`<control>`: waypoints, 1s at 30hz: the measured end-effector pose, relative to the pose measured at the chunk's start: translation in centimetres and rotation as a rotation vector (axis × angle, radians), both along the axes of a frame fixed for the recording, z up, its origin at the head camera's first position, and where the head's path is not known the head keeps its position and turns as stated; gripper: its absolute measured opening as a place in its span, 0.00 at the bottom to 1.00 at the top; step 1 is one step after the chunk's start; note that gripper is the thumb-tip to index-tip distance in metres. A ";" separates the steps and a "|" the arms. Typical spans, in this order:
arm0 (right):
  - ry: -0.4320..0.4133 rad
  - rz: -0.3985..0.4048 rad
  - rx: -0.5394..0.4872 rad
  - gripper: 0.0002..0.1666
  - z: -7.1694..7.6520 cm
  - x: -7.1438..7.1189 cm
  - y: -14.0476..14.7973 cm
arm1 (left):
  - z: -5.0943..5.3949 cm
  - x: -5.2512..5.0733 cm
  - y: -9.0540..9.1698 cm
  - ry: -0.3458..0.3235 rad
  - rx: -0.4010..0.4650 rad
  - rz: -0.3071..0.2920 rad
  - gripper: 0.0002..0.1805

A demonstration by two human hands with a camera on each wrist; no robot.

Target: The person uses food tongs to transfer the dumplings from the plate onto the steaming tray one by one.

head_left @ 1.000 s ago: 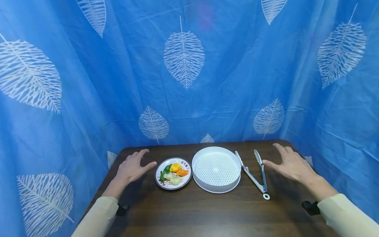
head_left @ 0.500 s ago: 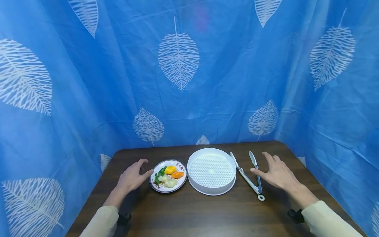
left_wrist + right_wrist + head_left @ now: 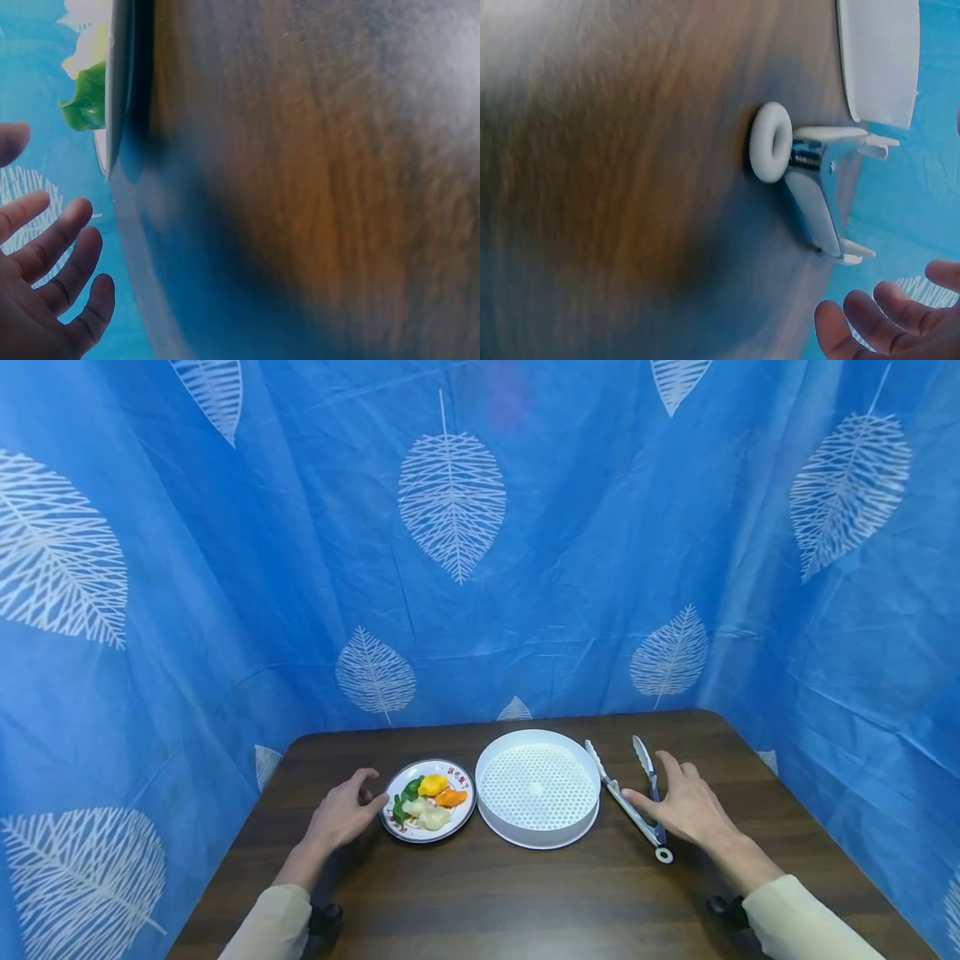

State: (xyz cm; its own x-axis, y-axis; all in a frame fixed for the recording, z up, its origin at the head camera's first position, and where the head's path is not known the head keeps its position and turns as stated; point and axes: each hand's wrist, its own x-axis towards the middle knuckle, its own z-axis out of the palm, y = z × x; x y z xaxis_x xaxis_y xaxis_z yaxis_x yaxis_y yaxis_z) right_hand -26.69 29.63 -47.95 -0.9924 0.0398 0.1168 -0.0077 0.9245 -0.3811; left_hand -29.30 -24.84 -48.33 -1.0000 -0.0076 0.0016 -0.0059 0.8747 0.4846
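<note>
On the left of the table, a white plate (image 3: 458, 820) with a dark rim holds yellow, orange and green pieces (image 3: 410, 789) and pale dumplings (image 3: 433, 818). My left hand (image 3: 339, 817) hovers beside the plate's left rim, fingers loosely bent and holding nothing; whether the thumb touches the rim I cannot tell. Metal kitchen tongs (image 3: 634, 815) lie spread apart on the right, their ring end (image 3: 771, 142) towards me. Over their right arm, partly hiding it, is my right hand (image 3: 692, 806), thumb and fingers apart around nothing.
Between plate and tongs stands a round white steamer basket (image 3: 538, 835) with a perforated bottom. The dark wooden table (image 3: 510, 902) ends at a blue leaf-patterned curtain (image 3: 555, 568) behind and at both sides.
My right hand has moved left and down from beside the tongs to over their right arm. My left hand has moved slightly closer to the plate. The head view has shifted a little.
</note>
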 end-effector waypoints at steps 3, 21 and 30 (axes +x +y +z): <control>-0.016 -0.011 -0.021 0.67 -0.6 0.3 -0.2 | -0.7 0.0 0.1 -0.023 0.013 0.020 0.30; -0.096 -0.150 -0.114 0.77 -3.8 0.2 -1.6 | -3.1 0.2 0.2 -0.048 0.084 0.049 0.26; -0.122 -0.190 -0.105 0.74 -3.5 -0.6 -1.6 | -3.0 -0.1 0.7 -0.037 0.126 0.054 0.25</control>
